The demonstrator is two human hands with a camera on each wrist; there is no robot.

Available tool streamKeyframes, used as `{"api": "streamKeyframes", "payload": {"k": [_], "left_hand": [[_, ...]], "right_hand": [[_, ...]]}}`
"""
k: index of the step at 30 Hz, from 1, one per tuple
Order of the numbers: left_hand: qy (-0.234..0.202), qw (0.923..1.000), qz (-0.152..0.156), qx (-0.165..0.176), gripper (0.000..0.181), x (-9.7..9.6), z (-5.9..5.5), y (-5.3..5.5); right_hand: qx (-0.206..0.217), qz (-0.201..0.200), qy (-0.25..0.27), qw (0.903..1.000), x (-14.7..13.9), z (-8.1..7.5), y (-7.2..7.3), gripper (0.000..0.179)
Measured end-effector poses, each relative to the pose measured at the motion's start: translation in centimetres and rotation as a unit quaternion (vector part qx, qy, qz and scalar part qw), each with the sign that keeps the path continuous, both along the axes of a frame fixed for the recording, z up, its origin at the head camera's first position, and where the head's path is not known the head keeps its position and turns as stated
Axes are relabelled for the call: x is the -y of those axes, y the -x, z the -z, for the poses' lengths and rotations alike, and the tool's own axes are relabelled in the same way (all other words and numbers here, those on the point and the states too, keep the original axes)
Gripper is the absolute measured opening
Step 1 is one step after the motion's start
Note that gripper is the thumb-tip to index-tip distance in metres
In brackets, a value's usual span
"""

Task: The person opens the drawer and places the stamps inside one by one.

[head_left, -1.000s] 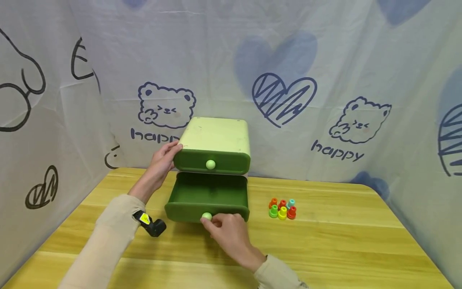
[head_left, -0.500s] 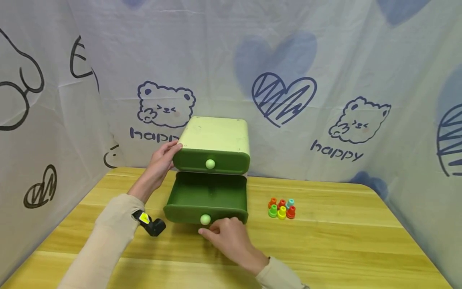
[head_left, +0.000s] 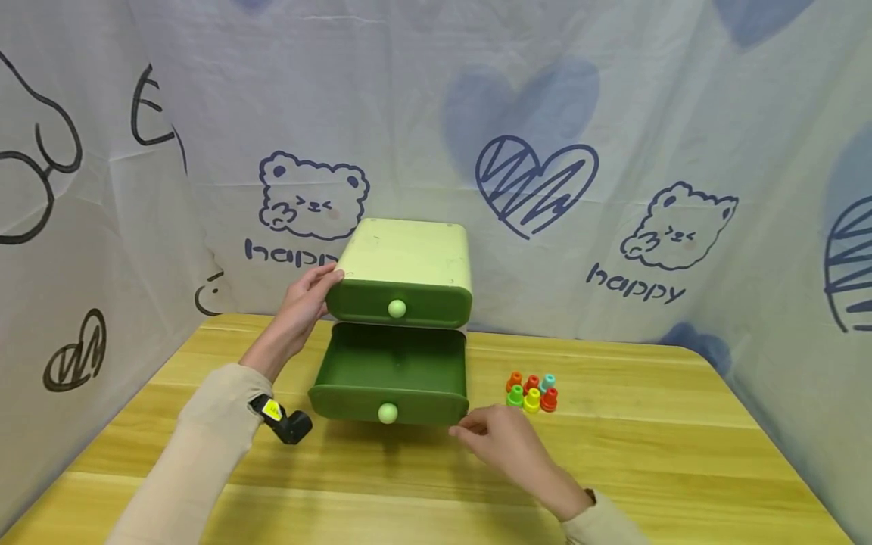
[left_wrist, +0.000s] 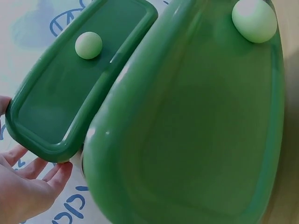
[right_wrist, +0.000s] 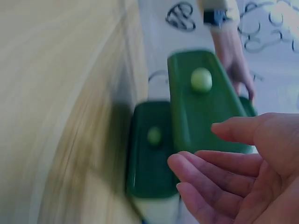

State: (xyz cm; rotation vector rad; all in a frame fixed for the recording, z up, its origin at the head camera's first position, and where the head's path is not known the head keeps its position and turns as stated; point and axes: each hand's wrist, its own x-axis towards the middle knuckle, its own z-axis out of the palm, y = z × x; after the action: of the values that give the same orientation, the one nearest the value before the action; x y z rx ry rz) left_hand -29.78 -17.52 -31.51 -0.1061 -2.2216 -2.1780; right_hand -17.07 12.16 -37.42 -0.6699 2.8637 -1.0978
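Head view: lower drawer point(head_left: 425, 405) out (looks done) between straight-fingered left hand point(head_left: 298, 309), resting against cabinet point(head_left: 409, 255), and loose right hand point(head_left: 506, 441), holding nothing; colored cones point(head_left: 533, 399) just beyond, not picked up.

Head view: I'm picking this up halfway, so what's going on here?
A person is at a green drawer unit on a wooden table. Their left hand rests against its upper left side. The middle drawer stands pulled out, with nothing visible inside; the top drawer is closed. The right hand holds nothing and is by the right end of the open drawer's front. Six small colored pieces stand to the unit's right.
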Motion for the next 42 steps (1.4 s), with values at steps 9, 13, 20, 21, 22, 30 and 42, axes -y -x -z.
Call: {"api": "streamKeyframes", "payload": {"k": [9,13,20,21,22,30,42], "left_hand": [[0.005,1.0,0.004,0.002,0.063,0.0,-0.1,0.0],[0.006,1.0,0.006,0.001,0.064,0.0,-0.3,-0.2],[0.016,0.9998,0.01,0.001,0.066,0.3,-0.3,-0.5],[0.016,0.9998,0.012,0.002,0.066,0.4,-0.3,-0.5],[0.016,0.9998,0.013,0.002,0.065,0.4,-0.3,-0.6],[0.012,0.9997,0.02,-0.002,0.066,0.3,-0.4,-0.5],[0.006,0.9998,0.018,0.001,0.065,0.3,-0.1,-0.4]], "right_hand": [[0.011,0.11,-0.015,0.9937,-6.2,1.4,2.0,0.015],[-0.043,0.166,0.005,0.9851,-8.5,2.2,3.3,0.016],[-0.072,0.189,-0.001,0.9794,-11.4,3.1,5.1,0.02],[-0.069,0.189,-0.002,0.9794,-11.7,3.3,5.3,0.02],[-0.064,0.19,-0.001,0.9797,-12.0,3.5,5.5,0.021],[-0.023,0.211,0.014,0.9771,-12.8,4.6,6.4,0.022],[0.04,0.222,0.052,0.9729,-12.9,5.5,7.3,0.024]]}}
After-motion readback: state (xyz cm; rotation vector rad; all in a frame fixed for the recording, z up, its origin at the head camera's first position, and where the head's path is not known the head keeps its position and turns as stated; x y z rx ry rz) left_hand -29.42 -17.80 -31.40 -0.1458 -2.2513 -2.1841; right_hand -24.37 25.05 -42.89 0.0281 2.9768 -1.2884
